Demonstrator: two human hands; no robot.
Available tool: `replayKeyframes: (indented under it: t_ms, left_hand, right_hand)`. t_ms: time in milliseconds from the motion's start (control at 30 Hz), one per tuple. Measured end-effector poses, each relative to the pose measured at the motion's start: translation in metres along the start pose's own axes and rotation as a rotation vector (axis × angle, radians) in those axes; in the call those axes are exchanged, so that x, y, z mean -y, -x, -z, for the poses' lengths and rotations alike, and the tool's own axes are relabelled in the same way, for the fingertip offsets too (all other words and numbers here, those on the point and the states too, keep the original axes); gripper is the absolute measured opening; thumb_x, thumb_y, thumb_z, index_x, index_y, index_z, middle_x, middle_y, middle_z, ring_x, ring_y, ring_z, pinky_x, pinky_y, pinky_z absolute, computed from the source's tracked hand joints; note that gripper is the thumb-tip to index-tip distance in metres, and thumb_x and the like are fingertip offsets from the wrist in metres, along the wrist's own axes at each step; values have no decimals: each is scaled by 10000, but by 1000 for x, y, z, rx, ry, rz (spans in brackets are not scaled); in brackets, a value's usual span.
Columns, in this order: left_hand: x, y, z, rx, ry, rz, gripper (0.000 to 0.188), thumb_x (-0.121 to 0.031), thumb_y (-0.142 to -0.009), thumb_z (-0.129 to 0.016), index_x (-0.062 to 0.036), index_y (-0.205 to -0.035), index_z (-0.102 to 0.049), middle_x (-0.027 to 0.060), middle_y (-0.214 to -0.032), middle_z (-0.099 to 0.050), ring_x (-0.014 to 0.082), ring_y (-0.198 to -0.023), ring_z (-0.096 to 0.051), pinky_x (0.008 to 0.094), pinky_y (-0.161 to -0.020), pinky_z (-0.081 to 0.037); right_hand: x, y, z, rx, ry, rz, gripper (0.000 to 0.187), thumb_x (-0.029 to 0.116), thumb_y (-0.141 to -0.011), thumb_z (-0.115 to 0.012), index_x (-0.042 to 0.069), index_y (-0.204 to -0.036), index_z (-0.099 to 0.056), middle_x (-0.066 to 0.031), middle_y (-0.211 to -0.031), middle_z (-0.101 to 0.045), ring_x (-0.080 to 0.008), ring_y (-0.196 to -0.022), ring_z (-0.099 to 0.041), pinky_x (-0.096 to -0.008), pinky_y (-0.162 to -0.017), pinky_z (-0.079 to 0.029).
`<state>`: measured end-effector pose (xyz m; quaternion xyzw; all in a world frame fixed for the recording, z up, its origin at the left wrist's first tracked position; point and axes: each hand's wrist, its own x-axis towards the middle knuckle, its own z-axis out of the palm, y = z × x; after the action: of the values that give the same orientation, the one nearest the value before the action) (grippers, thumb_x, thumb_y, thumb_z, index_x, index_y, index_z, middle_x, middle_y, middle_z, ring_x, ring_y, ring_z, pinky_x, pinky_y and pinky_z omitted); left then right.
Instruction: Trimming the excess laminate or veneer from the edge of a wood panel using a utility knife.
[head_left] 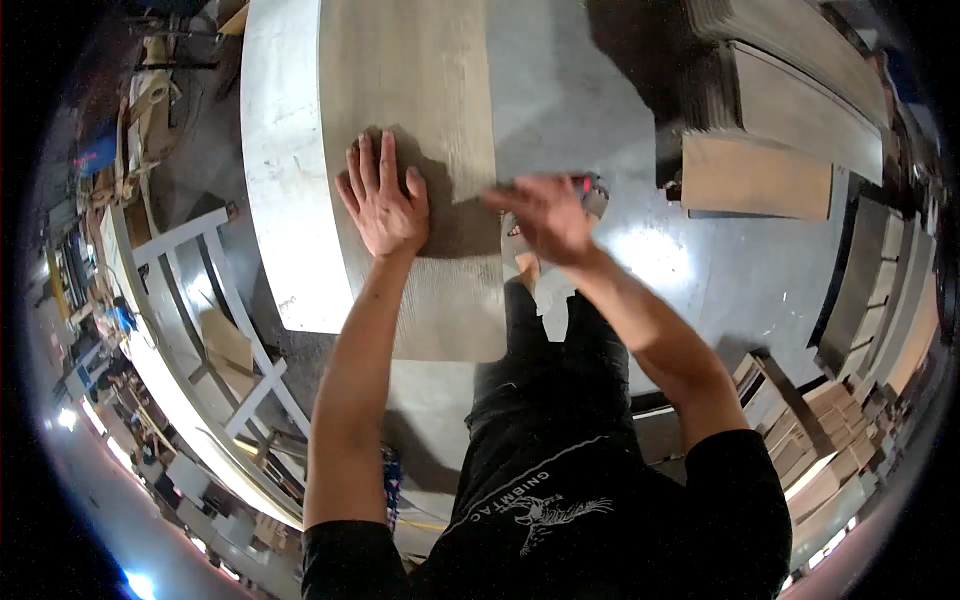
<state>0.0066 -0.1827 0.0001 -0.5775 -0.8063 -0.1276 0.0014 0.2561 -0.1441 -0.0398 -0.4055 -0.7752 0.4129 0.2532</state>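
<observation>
Across the middle of the head view, a flat, straight-edged tan panel (pixel 455 300) with streaky wood-like grain overlaps a smooth white board (pixel 285 200), the left hand (pixel 388 208) pressed palm-down on it, fingers spread wide, while the right hand (pixel 550 218), motion-blurred with fingers loosely extended, hovers by its right edge above smooth grey floor (pixel 655 330).

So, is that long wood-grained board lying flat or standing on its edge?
Flat: the wood-grained board shows its broad face upward, and the left hand appears to rest palm-down on it.
</observation>
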Motion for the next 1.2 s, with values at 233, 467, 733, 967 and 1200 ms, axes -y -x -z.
replayKeyframes:
  t_ms: [233,467,733,967,1200]
  left_hand:
    - [2,29,9,1,-41,93,560,-291,-1002,-499,-224,-1554,-434,113,-1634,-363,340,-1536,-273,588,-1251,-149]
    - [2,61,16,137,0,-368,630,-312,-976,-522,-144,-1571,-399,154,-1653,-313,408,-1539,-230,606,-1250,-119]
    - [8,87,20,162,54,-545,588,-298,-1010,-493,-147,-1570,-401,146,-1645,-323,386,-1531,-241,585,-1238,-138]
    - [3,93,20,146,58,-568,563,-326,-1026,-488,-197,-1568,-409,118,-1647,-332,349,-1540,-233,556,-1246,-126]
    - [14,88,17,152,65,-577,561,-329,-1027,-485,-196,-1566,-407,108,-1647,-336,329,-1548,-226,545,-1252,-114]
  right_hand:
    - [82,200,-17,262,85,4,448,83,-813,-727,290,-1210,-757,-18,-1036,-602,-246,-1058,-610,-453,-960,-455]
    - [76,118,-18,-68,270,-62,414,78,-909,-635,330,-1226,-722,19,-1042,-655,-223,-995,-623,-415,-898,-456]
    - [95,256,-50,-101,330,-19,480,95,-884,-660,342,-1294,-682,26,-1059,-647,-202,-1053,-630,-404,-930,-450]
    - [143,330,-73,-253,63,-459,541,22,-837,-662,295,-1302,-701,-8,-1046,-657,-232,-1068,-623,-408,-946,-434]
    - [150,260,-86,-415,237,-420,453,4,-850,-657,256,-1215,-747,-2,-1073,-677,-230,-1058,-632,-407,-959,-436]
